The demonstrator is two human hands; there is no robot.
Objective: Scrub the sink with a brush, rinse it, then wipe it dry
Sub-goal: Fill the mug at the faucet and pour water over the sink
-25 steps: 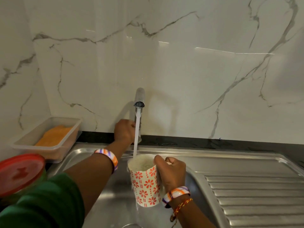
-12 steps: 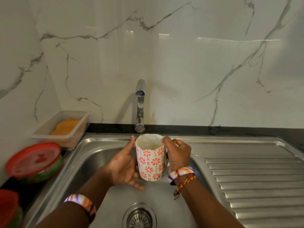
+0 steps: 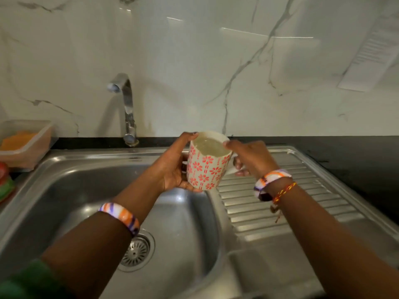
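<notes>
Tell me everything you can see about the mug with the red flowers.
The mug is off-white, probably ceramic, printed with red flowers and dashes. It is nearly full of water and tilts slightly. Both hands hold it in the air above the edge between the sink basin and the ribbed drainboard: the left hand cups its side and base, the right hand grips the other side, thumb on the rim. Its handle is hidden.

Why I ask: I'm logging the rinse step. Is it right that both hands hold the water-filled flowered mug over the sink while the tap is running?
Not quite. The head view shows no stream from the tap; it is off. The rest holds: left hand and right hand hold the water-filled mug over the sink.
</notes>
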